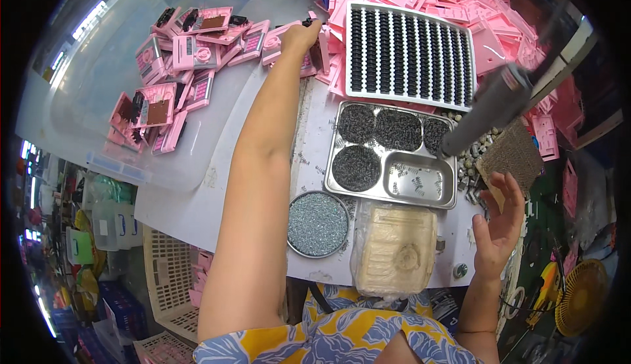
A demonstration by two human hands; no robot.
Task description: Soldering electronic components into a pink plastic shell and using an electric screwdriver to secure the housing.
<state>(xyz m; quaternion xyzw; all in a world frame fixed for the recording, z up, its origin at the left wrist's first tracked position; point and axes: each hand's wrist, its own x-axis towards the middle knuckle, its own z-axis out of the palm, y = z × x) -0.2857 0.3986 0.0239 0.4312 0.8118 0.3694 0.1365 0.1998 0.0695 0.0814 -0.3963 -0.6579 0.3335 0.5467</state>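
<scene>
Stretched far forward, my left hand (302, 37) is closed at the edge of the pink pile, with a pink plastic case (323, 45) against its fingers; the fingertips are partly hidden. To its left lie several assembled pink cases (197, 52) with brown panels and black parts. My right hand (501, 229) is raised near the right table edge, fingers apart and bent, holding nothing. Beyond it are a brown block-like piece (511, 157) and small metal parts (468, 180). A grey power screwdriver (490, 104) hangs above the metal tray's right edge.
The compartment tray (420, 200) holds dark screws and small springs. Behind it stands a white tray with rows of black parts (411, 55). A round dish of silvery screws (318, 225) and a wrapped cream block (397, 249) lie nearer. Pink shells (490, 42) heap up at the back.
</scene>
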